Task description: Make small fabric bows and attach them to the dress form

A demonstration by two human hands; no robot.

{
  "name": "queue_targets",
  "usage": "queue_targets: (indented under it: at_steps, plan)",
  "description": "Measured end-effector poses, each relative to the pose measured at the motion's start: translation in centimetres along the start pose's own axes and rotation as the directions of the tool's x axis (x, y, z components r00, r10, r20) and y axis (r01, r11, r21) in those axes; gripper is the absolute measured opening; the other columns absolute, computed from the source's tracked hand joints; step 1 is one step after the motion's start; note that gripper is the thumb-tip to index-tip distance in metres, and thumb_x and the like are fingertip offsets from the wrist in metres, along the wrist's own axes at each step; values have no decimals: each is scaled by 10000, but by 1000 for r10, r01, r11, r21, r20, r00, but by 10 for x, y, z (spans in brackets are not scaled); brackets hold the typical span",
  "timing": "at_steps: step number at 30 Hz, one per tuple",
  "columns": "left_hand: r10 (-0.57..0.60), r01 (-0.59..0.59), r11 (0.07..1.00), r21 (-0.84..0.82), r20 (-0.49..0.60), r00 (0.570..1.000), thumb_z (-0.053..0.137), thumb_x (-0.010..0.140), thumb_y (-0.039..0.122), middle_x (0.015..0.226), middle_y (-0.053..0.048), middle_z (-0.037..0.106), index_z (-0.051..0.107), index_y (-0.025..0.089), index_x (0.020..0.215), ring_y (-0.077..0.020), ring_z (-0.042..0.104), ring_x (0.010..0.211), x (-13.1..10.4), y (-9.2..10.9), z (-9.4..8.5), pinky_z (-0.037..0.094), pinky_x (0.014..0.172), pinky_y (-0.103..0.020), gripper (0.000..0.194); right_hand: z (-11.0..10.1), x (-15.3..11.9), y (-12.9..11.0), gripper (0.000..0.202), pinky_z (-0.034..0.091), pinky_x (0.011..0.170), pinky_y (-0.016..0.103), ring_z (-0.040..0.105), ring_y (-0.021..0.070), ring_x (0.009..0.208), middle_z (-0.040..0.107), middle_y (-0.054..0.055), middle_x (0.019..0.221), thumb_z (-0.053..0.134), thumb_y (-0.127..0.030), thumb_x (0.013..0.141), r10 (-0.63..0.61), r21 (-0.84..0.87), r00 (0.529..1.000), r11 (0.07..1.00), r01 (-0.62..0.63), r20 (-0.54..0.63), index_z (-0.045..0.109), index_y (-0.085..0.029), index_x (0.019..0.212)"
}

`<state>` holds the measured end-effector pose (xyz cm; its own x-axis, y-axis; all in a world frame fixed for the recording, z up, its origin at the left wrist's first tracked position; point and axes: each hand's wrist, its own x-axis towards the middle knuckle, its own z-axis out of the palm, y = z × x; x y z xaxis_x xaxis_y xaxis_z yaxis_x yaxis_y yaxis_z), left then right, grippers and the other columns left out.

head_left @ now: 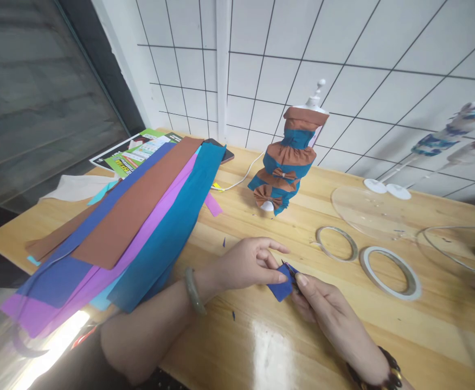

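Near the middle of the wooden table, my left hand [248, 264] pinches a small dark blue piece [280, 288] between thumb and fingers, its index finger stretched out above. My right hand [322, 303] is closed on a small dark pointed tool [291, 271], whose tips meet the upper right edge of the blue piece. The tool looks like small scissors; its handles are hidden in the palm. Behind the hands stands a small dress form [288, 157] wrapped in brown and teal strips with two brown bows.
Long brown [137, 208], teal [172, 222], blue and purple strips lie on the left. Two tape rolls [337, 244] [391, 273] lie on the right, near a clear round sheet [359, 208]. More small dress forms [444, 141] stand at the back right. A white tiled wall [355, 38] rises behind.
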<state>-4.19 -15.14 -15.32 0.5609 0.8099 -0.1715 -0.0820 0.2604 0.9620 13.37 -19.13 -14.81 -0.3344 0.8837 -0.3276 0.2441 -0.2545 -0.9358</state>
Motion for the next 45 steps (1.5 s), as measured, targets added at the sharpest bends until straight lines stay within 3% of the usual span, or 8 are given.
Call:
queue_targets:
  at_steps: [25, 45]
  plan:
    - [9, -9, 1000, -1, -9, 1000, 677, 638, 252, 695, 9, 551, 520, 134, 1086, -89, 530, 622, 2, -6, 4, 445, 625, -238, 489, 5, 1, -3, 452, 138, 427, 227, 163, 86, 467, 221, -67, 522, 412, -598, 778, 37, 110, 999, 993, -36, -5, 412, -189, 584]
    - [14, -13, 999, 41, -13, 1000, 670, 657, 268, 719, -28, 593, 499, 129, 1105, -122, 562, 652, 1, -4, -1, 435, 614, -254, 499, -3, -1, 2, 433, 190, 454, 246, 215, 96, 490, 247, -56, 541, 335, -535, 846, -22, -30, 1000, 999, 22, 11, 337, -200, 572]
